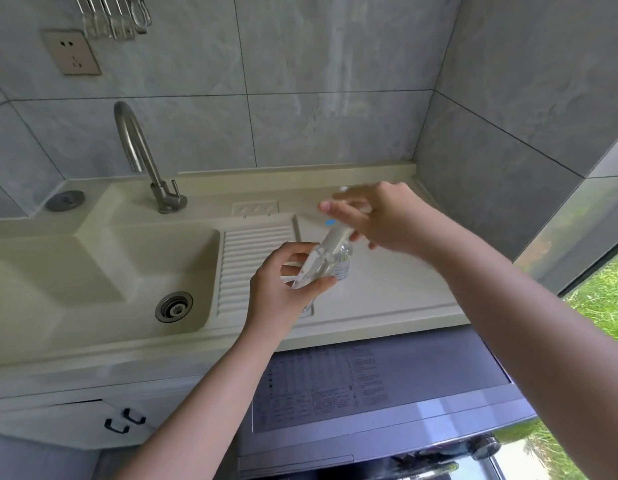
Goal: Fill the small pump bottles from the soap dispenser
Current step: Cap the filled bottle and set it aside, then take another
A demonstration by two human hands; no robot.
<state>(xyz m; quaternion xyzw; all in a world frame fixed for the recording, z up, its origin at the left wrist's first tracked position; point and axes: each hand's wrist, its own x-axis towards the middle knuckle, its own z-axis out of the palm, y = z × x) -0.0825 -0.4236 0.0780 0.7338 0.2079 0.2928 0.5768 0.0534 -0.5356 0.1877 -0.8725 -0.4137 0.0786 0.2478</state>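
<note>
The left hand (pixel 283 289) holds a whitish soap dispenser (pixel 321 258) tilted over the surface (pixel 387 292), near its front edge and just right of the ribbed draining part by the sink (pixel 103 271); thumb and fingers are curled round its lower end, so this grip is clamped on it. The upper end w/ a blue spot points up-right to the right hand (pixel 380 216). That hand is blurred; its fingers look spread and mostly straight over the dispenser's top, and I cannot tell if they really pinch smth there or only touch it. Behind the dispenser stands a small pump bottle (pixel 343 263), clear w/ a green label, upright on the surface, approx. in the middle between front and back edge. If it has its pump on or off is hidden. My judgement: the dispenser is plastic, light to medium depending on how much soap is left, a bit soft if squeezed, and prob. slippery where soap has run. Better to hold it round the body, not at the nozzle. The small bottle is very light and thin, tips over easily; it should be held at its body, low, while soap goes in. Its neck is narrow, so the nozzle must be close above it.
</note>
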